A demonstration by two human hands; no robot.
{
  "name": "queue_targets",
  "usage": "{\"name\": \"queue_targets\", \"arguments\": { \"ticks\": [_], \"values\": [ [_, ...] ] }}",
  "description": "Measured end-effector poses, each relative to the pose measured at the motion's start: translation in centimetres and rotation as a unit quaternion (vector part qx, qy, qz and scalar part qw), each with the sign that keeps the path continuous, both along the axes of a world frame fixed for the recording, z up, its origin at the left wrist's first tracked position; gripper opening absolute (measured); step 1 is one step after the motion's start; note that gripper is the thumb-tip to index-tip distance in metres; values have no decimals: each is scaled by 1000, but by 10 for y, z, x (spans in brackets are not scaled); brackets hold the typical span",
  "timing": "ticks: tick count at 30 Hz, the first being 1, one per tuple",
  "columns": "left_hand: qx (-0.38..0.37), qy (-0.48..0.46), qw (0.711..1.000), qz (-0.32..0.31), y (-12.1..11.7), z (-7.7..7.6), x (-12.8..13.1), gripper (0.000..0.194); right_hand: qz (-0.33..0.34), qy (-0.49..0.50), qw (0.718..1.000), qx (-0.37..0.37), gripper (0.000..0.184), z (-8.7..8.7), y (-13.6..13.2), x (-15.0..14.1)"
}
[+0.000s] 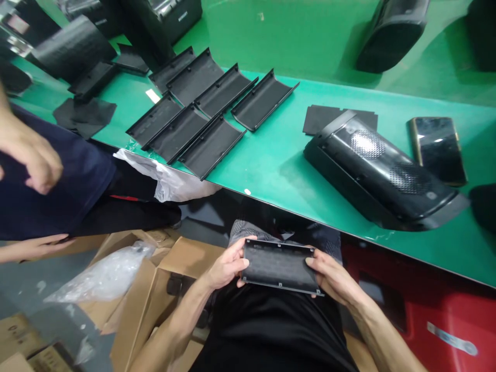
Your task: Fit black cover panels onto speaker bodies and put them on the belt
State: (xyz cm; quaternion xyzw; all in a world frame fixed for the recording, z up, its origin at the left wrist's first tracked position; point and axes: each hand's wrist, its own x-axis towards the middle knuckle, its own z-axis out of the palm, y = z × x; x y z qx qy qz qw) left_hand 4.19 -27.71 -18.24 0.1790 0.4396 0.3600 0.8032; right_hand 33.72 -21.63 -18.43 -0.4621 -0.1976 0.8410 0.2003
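Note:
A black curved plastic panel (279, 264) with small screw tabs along its long edges is held over my lap, hollow side up. My left hand (229, 263) grips its left end, thumb on the inner face. At the opposite end my right hand (331, 273) pinches it, thumb on top and fingers beneath. On the green table (267, 160) lie several similar curved panels (211, 147), hollow side up in loose rows. To their right rests a black speaker-like housing (380, 170) with a perforated cover, partly over a flat black sheet (329, 118).
A smartphone (437, 147) lies right of the housing. Below the table, at left, stands an open cardboard box (135, 305) with clear plastic wrap (112, 274) beside it. A co-worker's hand (34, 155) shows at far left. More black housings (393, 36) stand at the back.

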Motion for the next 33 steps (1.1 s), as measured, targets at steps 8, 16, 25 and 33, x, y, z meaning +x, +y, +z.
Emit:
{"name": "queue_targets", "arguments": {
  "ticks": [8, 16, 25, 33],
  "values": [
    [15, 1, 1000, 2, -4, -1, 0, 74, -14, -8, 1000, -1, 40, 3, -3, -3],
    [23, -5, 1000, 4, -6, -4, 1, 76, -20, -15, 1000, -3, 39, 3, -4, -2],
    [28, -7, 1000, 6, -7, -6, 0, 77, -13, -24, 1000, -6, 47, 1, -4, -3],
    [7, -33, 999, 28, -6, -4, -1, 75, -26, -14, 999, -24, 55, 5, -4, -3]
  ]
}}
